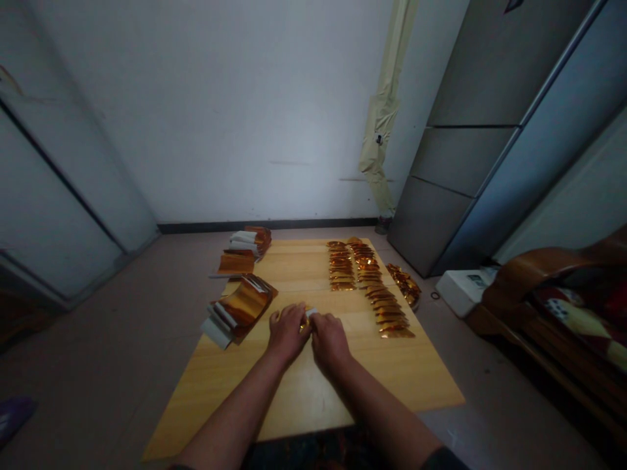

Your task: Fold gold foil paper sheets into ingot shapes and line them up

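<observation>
Your left grip [288,331] and right grip [329,339] close together on a small gold-foil strip with a white tab [307,318], at the middle of the pale wooden tabletop [313,391]; its long axis is hidden, the left grip slightly farther

1. Board [421,385]: pale wood or wood-look laminate, smooth, slight sheen.
2. Amber strips [341,266] on board: glossy metallic film, smooth.
3. Curled stack [240,310] on board, left side: same shiny film, matt white paper-like ends.
4. Refrigerator [470,130] right of board: grey metal, dull satin.
5. Armrest [533,274] right of board: glossy varnished wood.
</observation>
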Motion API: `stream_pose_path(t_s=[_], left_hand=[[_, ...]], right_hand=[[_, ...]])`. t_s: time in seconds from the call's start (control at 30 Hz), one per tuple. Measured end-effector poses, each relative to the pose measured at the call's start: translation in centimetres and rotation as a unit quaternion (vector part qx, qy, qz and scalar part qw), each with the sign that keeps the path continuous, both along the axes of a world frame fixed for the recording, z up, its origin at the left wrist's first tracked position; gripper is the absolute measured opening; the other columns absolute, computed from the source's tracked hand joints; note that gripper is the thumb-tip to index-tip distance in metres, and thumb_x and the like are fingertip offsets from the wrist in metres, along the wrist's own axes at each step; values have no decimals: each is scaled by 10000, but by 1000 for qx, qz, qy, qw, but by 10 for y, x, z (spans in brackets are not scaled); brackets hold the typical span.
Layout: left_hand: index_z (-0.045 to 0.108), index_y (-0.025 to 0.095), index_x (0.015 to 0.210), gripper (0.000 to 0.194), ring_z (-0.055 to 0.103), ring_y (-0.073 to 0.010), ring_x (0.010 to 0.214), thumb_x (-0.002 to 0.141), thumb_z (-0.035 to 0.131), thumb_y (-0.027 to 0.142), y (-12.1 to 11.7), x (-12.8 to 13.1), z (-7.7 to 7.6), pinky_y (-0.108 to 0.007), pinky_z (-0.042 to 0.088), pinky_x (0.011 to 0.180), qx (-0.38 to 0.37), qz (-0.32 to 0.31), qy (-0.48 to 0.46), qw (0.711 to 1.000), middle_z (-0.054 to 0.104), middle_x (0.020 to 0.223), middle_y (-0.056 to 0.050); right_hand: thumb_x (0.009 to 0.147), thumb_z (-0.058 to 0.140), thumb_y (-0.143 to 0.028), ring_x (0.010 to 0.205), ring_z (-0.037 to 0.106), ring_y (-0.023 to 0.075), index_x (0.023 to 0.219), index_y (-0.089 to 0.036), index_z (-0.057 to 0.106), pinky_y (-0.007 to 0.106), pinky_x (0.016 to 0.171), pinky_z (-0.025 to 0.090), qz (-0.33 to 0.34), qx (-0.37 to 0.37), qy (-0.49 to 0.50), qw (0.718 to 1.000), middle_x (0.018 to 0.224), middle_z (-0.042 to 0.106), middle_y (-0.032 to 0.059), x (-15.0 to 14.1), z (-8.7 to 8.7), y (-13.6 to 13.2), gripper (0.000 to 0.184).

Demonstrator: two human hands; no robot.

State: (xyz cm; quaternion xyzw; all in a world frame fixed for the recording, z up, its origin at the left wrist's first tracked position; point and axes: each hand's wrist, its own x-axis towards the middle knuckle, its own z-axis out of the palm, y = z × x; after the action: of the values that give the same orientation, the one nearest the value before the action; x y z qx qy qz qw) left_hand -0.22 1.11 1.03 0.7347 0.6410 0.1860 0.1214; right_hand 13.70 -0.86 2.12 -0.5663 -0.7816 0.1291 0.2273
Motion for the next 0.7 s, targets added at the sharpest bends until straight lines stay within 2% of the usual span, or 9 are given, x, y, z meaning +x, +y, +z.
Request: stream_pose_path(t_s=[0.1,0.23,0.4,0.53,0.7], left_hand=[[523,261,1282,448,479,-257,1247,844,531,359,0,-8,7,-446,289,990,-11,-23,-11,1000,640,1247,-70],[597,289,1154,352,525,-231,1131,809,540,255,0,-22,16,-411,286,936,5,-66,-7,998,674,1154,-26],[637,316,1042,245,540,-221,1025,827,553,236,1,-27,21,-412,267,878,63,-126,37,989,708,1021,-3],[639,266,986,151,552,-208,957,902,516,293,2,-23,20,-420,263,879,124,-166,67,976,711,966,-19],[628,202,839,274,546,-188,827,970,429,339,2,-17,16,-419,277,877,195,-164,90,963,691,800,-37]], right_hand=[[855,479,-107,892,531,190,997,-212,612,283,758,291,26,23,-33,999,922,659,48,3,0,-2,221],[861,533,-182,925,532,197,978,-208,609,298,777,275,59,33,-76,995,944,670,52,10,2,-2,142],[858,563,-215,920,530,190,917,-206,618,302,783,261,64,36,-92,993,901,678,43,20,6,10,81],[852,555,-207,892,527,181,903,-203,622,291,766,259,57,28,-73,995,884,670,35,25,6,17,84],[839,563,-191,897,516,176,943,-207,630,282,766,267,51,24,-40,998,922,673,21,27,6,15,125]])
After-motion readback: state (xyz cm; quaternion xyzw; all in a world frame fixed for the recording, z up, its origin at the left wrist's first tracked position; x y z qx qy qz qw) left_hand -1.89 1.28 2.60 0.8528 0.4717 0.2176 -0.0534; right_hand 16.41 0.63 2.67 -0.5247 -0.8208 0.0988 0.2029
